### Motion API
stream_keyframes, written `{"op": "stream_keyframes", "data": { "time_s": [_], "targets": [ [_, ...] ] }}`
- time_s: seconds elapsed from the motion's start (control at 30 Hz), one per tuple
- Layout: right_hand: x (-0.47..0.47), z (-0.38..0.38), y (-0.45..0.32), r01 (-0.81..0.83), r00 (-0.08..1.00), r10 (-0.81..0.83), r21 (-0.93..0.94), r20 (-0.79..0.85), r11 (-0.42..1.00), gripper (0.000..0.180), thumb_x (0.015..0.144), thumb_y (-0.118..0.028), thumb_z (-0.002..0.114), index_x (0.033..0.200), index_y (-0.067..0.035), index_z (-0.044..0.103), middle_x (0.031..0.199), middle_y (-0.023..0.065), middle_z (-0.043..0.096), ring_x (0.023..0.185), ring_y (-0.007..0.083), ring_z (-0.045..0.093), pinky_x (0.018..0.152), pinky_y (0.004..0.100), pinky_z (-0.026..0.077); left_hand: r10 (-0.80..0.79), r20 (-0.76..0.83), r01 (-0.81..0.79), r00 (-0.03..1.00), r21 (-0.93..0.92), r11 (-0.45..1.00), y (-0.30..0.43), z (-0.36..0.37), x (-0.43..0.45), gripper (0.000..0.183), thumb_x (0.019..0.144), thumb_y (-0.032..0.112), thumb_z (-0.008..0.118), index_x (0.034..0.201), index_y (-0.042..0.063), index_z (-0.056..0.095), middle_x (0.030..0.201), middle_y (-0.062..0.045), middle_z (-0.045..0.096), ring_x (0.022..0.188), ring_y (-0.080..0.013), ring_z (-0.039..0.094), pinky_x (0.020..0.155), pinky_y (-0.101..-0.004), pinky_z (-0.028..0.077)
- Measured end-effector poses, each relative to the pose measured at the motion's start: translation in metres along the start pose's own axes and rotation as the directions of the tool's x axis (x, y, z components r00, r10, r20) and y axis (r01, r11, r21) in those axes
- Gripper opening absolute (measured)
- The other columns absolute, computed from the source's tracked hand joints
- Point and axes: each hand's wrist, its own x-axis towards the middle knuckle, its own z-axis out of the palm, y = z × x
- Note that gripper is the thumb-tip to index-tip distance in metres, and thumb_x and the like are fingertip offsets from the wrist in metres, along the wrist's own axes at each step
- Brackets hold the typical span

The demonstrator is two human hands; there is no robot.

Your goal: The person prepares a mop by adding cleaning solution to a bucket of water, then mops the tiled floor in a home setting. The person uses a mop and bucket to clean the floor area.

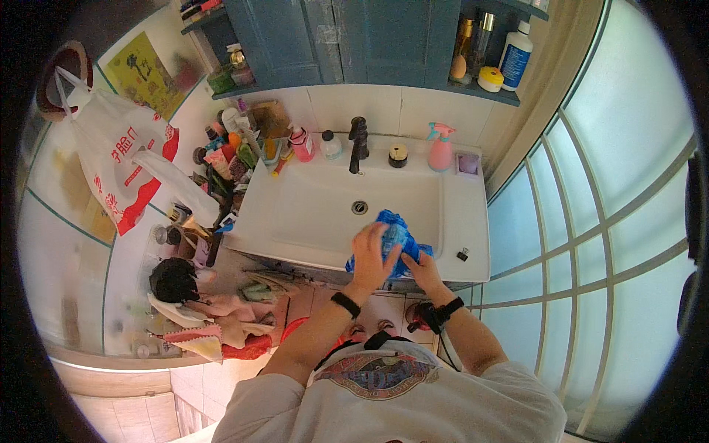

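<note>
A crumpled blue plastic bag (395, 235) is in front of me, above the front rim of the white washbasin (316, 221). My left hand (372, 252) is on the bag's left side, fingers and thumb spread around it and slightly blurred. At the bag's lower right, my right hand (424, 271) grips an edge of it. What the bag holds is hidden. Behind it are the basin's metal drain (359, 207) and a black faucet (358, 145). On the basin's right rim lies a small black binder clip (462, 254).
Along the back rim stand a pink pump bottle (302, 145), a clear bottle (331, 146), a dark-lidded jar (397, 155), a pink spray bottle (441, 148) and a soap dish (468, 164). Toiletries (227, 158) crowd the left, below a hanging white bag (122, 147). Frosted glass (570, 221) borders the right.
</note>
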Motion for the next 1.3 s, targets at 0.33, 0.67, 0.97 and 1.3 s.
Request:
{"op": "stream_keyframes", "data": {
  "time_s": [0.33,0.67,0.97,1.3],
  "targets": [
    [-0.001,-0.016,-0.027,-0.073,0.986,0.086,-0.089,0.146,0.993,0.030,0.082,-0.024,0.070,0.102,-0.005,0.060,0.096,0.0039,0.058,0.079,0.0116,0.048,0.066,0.0302,0.041,-0.049,0.670,0.251,0.741,-0.209,0.945,-0.022,0.013,-0.012,0.040,0.082,0.022,0.064,0.116,0.004,0.052,0.100,-0.022,0.061,0.087,-0.0397,0.058,0.076,-0.0444,0.047],
    [-0.010,-0.014,-0.049,0.565,0.818,-0.558,-0.383,0.140,0.731,0.042,0.086,-0.013,0.062,0.124,-0.008,0.045,0.119,0.0175,0.049,0.104,0.0341,0.053,0.082,0.0395,0.046,-0.104,0.627,0.323,0.772,-0.246,0.914,-0.039,0.032,-0.007,0.031,0.088,0.031,0.059,0.085,0.000,0.061,0.072,-0.022,0.059,0.067,-0.0402,0.057,0.059,-0.0444,0.044],
    [0.022,-0.004,-0.025,0.078,0.995,-0.083,-0.084,-0.049,0.993,0.019,0.089,-0.002,0.052,0.105,-0.010,0.048,0.066,0.0059,0.050,0.063,0.0185,0.051,0.058,0.0323,0.040,-0.265,0.473,0.445,0.840,-0.323,0.835,-0.015,0.010,-0.001,0.035,0.083,0.026,0.067,0.111,0.009,0.055,0.092,-0.012,0.061,0.080,-0.0311,0.061,0.070,-0.0406,0.048],
    [0.053,-0.001,-0.010,-0.045,0.998,0.059,-0.397,0.024,0.917,0.033,0.073,-0.011,0.066,0.102,-0.011,0.052,0.098,0.0194,0.058,0.096,0.0366,0.057,0.083,0.0444,0.044,0.135,0.565,-0.177,0.814,0.020,0.984,-0.027,0.007,-0.022,0.043,0.074,0.033,0.069,0.106,0.006,0.060,0.100,-0.009,0.062,0.102,-0.0268,0.055,0.087,-0.0394,0.040]
  ]
}}
